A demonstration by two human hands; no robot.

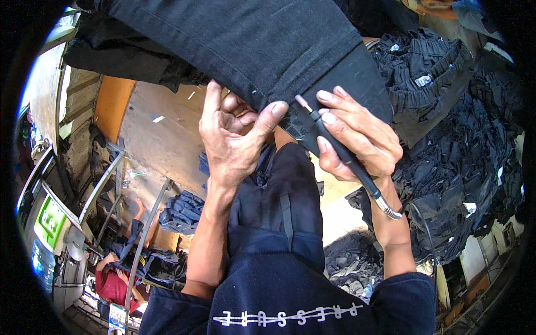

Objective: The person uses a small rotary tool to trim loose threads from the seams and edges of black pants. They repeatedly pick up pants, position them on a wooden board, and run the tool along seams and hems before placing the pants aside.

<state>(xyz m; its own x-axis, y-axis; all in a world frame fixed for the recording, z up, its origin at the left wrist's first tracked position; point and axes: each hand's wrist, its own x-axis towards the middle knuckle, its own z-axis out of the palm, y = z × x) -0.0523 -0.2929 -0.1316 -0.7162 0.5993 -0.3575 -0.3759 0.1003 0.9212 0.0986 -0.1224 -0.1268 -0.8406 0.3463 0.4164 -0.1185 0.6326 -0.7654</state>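
Dark denim trousers [240, 44] stretch across the top of the view, with a seam and a hem running over them. At their lower edge my left hand [229, 134] grips the cloth, thumb against the hem and fingers curled by the edge. My right hand [363, 134] is closed round a slim black rotary grinder handpiece [349, 159], which has a metal flexible shaft at its rear. Its pinkish grinding tip [301, 101] points up and left, just right of my left thumb. Whether the tip touches the cloth, I cannot tell.
A gathered stack of dark garments [421, 78] stands at the upper right, above a large heap of dark clothing [446, 173]. Folded dark garments [181, 212] lie at left. A person in a red shirt [114, 287] is at the lower left, near metal frames [148, 231].
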